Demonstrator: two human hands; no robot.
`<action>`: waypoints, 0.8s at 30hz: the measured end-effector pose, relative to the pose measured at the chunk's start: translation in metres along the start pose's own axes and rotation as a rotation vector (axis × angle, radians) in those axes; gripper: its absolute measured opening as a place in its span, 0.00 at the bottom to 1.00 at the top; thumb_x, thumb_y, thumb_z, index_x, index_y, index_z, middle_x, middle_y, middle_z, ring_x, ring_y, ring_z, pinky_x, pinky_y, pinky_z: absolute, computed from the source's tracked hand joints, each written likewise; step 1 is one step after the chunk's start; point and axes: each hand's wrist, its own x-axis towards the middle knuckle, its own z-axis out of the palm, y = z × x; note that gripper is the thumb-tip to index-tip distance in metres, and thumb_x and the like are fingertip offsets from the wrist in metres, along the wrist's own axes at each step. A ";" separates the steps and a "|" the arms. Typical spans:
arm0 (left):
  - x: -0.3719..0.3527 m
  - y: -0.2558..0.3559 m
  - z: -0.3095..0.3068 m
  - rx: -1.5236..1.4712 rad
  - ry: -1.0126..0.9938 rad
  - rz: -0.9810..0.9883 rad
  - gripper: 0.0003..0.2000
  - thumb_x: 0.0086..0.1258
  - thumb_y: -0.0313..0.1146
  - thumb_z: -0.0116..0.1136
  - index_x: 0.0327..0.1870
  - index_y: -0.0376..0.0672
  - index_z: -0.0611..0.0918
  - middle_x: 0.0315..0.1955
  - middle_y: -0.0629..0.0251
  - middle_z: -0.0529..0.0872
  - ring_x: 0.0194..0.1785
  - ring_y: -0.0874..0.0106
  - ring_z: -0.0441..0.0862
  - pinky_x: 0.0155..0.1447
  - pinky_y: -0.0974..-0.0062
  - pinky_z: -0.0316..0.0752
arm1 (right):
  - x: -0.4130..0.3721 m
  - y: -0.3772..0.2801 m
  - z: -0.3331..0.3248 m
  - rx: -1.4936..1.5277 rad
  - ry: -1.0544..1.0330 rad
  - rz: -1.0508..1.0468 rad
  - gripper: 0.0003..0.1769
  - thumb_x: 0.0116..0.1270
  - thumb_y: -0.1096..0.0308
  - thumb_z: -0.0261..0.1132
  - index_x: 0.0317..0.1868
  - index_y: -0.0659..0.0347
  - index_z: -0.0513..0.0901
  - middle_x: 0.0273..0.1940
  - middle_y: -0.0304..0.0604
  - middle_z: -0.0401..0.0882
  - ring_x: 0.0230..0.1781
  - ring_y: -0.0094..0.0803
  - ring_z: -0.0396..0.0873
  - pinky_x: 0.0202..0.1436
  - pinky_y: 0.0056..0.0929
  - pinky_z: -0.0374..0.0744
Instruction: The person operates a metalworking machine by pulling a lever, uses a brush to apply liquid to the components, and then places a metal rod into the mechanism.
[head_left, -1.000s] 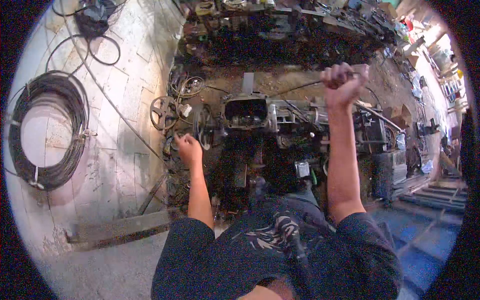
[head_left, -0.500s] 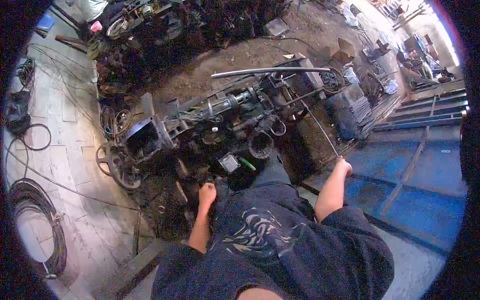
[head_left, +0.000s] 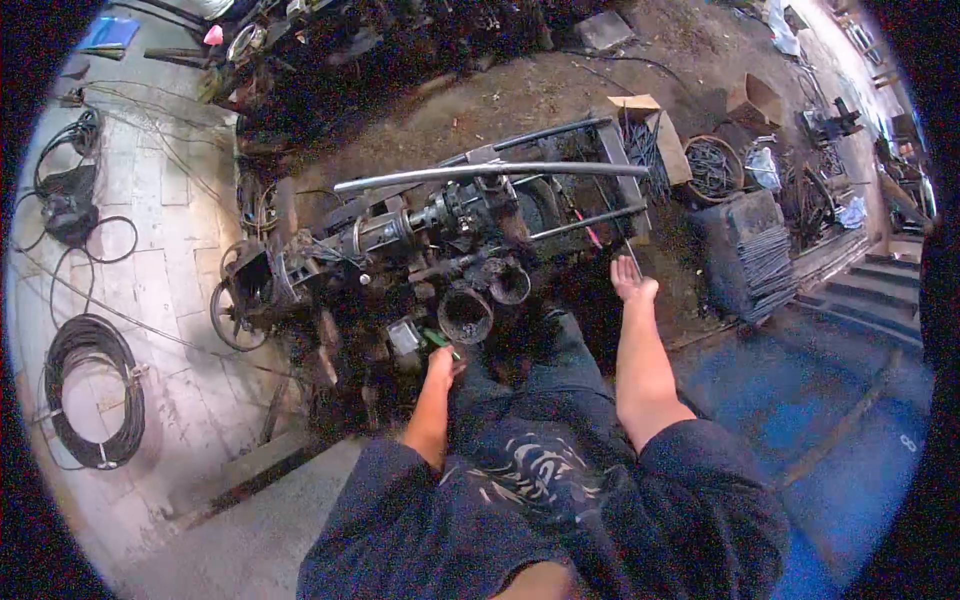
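Note:
My left hand is closed, fingers curled, right by a green handle beside a small pale box on the machine. Whatever lies inside those fingers is hidden. To the right, my right hand has its fingers stretched out, palm up. A thin metal rod runs against it, between fingers and thumb. Ahead of both hands stands a greasy machine with a shaft, clamps and a wheel at its left end. Across its top lies a long steel bar.
Two round tins sit on the machine's near side. At right are a basket of rods, a cardboard box and a stack of thin rods. A blue metal sheet lies at lower right; coiled cable lies at left.
My right hand has moved forward and left, and its fingers have opened from around the rod. My left hand has come to the green handle. The view has shifted.

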 end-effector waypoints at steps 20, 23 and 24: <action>-0.080 0.103 0.064 1.009 0.876 0.448 0.18 0.66 0.40 0.44 0.31 0.34 0.84 0.34 0.47 0.84 0.40 0.51 0.82 0.45 0.57 0.76 | -0.200 0.139 0.194 -2.060 -1.094 -2.218 0.20 0.62 0.51 0.55 0.39 0.59 0.81 0.32 0.52 0.82 0.35 0.49 0.80 0.43 0.47 0.74; -0.082 0.105 0.060 1.187 0.814 0.506 0.17 0.64 0.39 0.46 0.28 0.35 0.84 0.33 0.48 0.85 0.39 0.52 0.83 0.45 0.58 0.77 | -0.224 0.152 0.206 -2.598 -0.764 -1.747 0.18 0.56 0.53 0.59 0.37 0.59 0.83 0.33 0.51 0.82 0.35 0.48 0.80 0.42 0.46 0.76; -0.080 0.103 0.059 1.179 0.819 0.499 0.17 0.64 0.39 0.46 0.28 0.35 0.84 0.33 0.48 0.85 0.39 0.52 0.83 0.45 0.58 0.77 | -0.220 0.154 0.206 -2.601 -0.778 -1.749 0.18 0.56 0.53 0.59 0.37 0.59 0.83 0.33 0.51 0.82 0.35 0.48 0.80 0.42 0.46 0.76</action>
